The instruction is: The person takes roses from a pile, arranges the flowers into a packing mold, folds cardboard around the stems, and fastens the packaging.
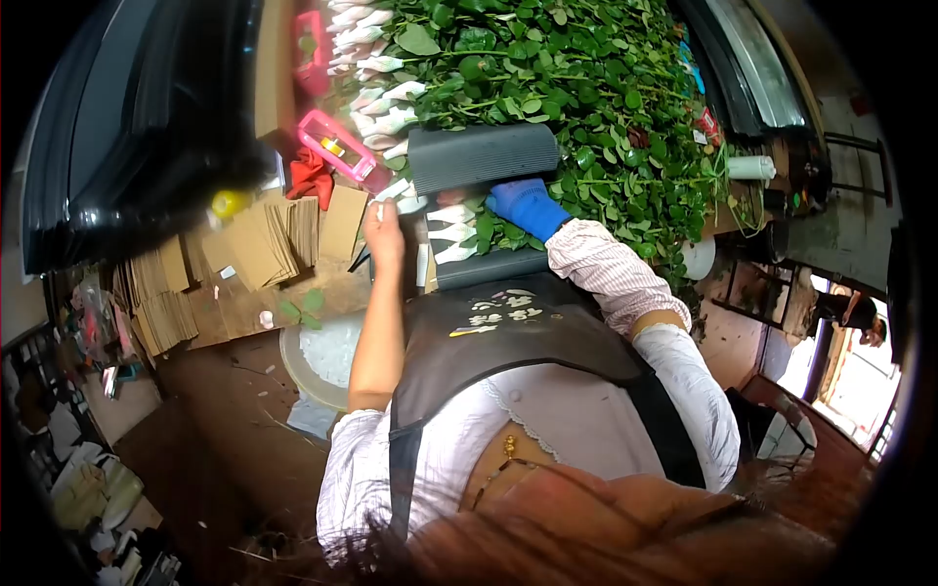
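My left hand (383,234) is bare and closed, its fingers pinching a small white piece (393,191) whose kind I cannot make out. My right hand (528,207) wears a blue glove. Its fingers are curled at the lower edge of a dark corrugated sheet (481,158), partly hidden there. Between this raised flap and a lower dark flap (493,270) lie several white-wrapped flower heads (453,234) with leafy stems. Beyond the sheet, a large heap of leafy green stems (567,73) spreads, with white-wrapped heads (389,121) along its left side.
A pink tape dispenser (344,151) lies left of the sheet, near red cloth (310,178). Brown cardboard pieces (259,244) stand along the table's left. Below the edge is a round tub (327,354) with white contents. Dark stacked sheets (147,117) rise at far left.
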